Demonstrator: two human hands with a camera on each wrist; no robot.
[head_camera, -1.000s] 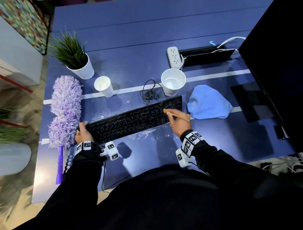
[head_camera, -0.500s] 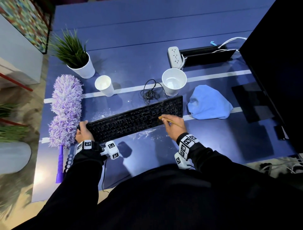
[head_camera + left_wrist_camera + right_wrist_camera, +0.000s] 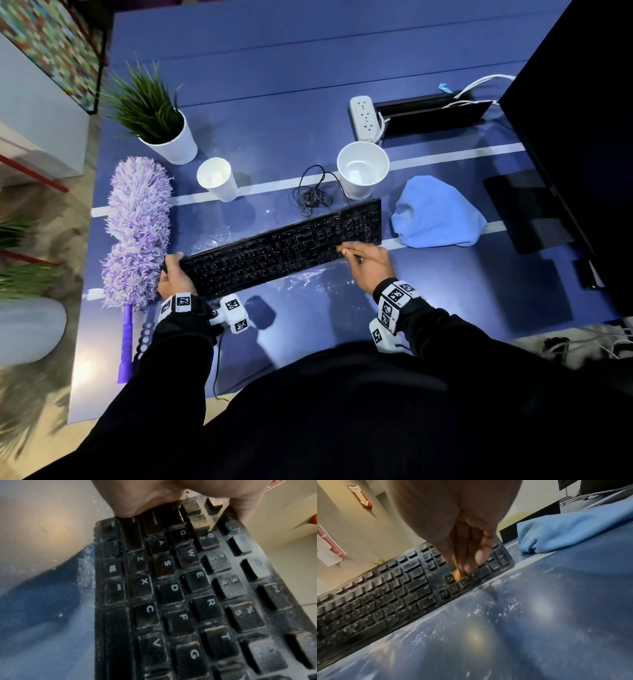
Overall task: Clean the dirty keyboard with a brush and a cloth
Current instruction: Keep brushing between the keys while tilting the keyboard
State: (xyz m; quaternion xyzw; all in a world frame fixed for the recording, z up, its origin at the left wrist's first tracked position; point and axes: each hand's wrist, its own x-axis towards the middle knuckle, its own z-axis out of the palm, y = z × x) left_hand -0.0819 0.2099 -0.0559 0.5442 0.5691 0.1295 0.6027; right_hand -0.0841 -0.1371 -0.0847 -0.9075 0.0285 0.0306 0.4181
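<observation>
On your blue worktop [image 3: 274,102], a fluffy purple duster [image 3: 137,222] lies just beside your left hand [image 3: 173,274], which grips the left end of the dusty black keyboard [image 3: 274,250]. Two white paper cups [image 3: 217,178] stand behind it. Your right hand [image 3: 368,263] pinches a thin wooden-handled brush [image 3: 458,573] at the arrow keys; the crumpled light-blue cloth [image 3: 438,212] lies right.
</observation>
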